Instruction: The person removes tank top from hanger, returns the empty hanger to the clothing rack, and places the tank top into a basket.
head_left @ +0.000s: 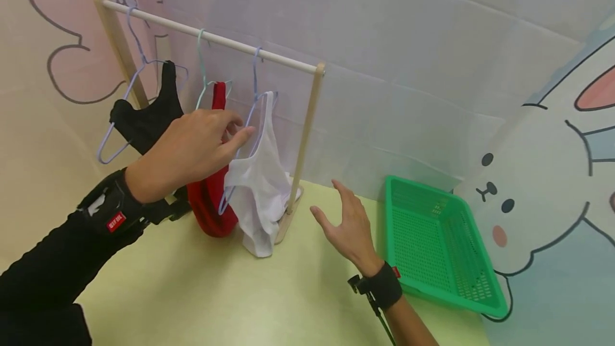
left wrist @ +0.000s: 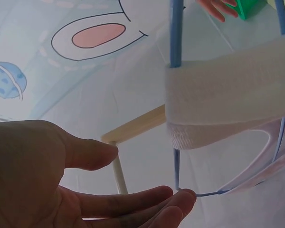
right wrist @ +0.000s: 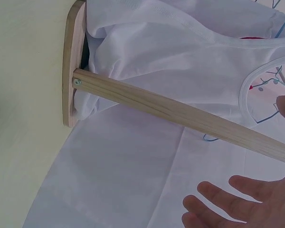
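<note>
A white sleeveless top [head_left: 261, 178] hangs from a blue hanger [head_left: 255, 71] at the right end of a rod. My left hand [head_left: 192, 140] is beside the hanger's left side, thumb and bent fingers apart with nothing between them. In the left wrist view, its fingertips [left wrist: 183, 197] overlap the hanger's wire; contact is unclear. Past the rack's right post [head_left: 307, 132], my right hand [head_left: 351, 228] hovers with its fingers spread and holds nothing. The right wrist view shows that post [right wrist: 180, 111] in front of the white top [right wrist: 156, 52].
A red garment [head_left: 213, 212] on a mint hanger [head_left: 201, 63] and a black top [head_left: 151, 122] on another blue hanger [head_left: 136, 36] hang further left. Right of the rack, a green basket [head_left: 423, 244] sits on the pale yellow table [head_left: 269, 303], against the printed backdrop.
</note>
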The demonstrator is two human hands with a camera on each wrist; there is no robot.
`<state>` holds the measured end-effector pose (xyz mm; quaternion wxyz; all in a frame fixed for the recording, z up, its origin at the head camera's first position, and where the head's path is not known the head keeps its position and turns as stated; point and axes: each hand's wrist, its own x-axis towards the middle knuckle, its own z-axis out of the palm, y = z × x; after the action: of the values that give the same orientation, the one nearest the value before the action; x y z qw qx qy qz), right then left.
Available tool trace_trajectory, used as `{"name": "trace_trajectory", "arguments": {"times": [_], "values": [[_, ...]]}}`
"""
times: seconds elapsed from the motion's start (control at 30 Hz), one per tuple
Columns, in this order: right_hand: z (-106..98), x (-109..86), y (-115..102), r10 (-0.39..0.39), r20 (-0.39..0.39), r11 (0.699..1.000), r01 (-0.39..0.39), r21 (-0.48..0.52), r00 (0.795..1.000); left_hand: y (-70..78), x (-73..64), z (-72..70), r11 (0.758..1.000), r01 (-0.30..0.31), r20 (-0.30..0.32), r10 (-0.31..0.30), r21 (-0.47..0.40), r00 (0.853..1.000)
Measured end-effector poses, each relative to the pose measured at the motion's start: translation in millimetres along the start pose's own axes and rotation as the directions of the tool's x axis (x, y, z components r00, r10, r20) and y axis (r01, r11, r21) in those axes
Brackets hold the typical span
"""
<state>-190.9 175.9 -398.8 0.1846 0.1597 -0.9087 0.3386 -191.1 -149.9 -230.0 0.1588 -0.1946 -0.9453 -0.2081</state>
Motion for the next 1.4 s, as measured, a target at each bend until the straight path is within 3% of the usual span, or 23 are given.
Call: {"name": "trace_trajectory", "arguments": {"times": [0.5,0.73,1.13,1.4], "values": [[2.5,24.0,-5.8,-0.007,0.013,0.999,0.007,0.033,1.0,-6.4,18.0,-2.8,1.0,0.009,0.085,-0.011,0.025,0.996],[6.6,40.0,-9.2,-0.025,0.009,0.999,0.025,0.043,1.0,-7.0,29.6,-1.2,1.0,-0.01,0.073,0.009,0.02,0.997],[11.9,65.2,-12.7,-0.023,0.044,0.998,0.02,0.065,0.999,-13.1,41.0,4.2,1.0,-0.002,0.103,0.002,0.004,0.995],[11.7,82.2,-17.5,-0.039,0.066,0.998,0.035,0.06,0.997,-14.3,50.5,8.2,1.0,-0.001,0.058,-0.001,0.024,0.998]]}}
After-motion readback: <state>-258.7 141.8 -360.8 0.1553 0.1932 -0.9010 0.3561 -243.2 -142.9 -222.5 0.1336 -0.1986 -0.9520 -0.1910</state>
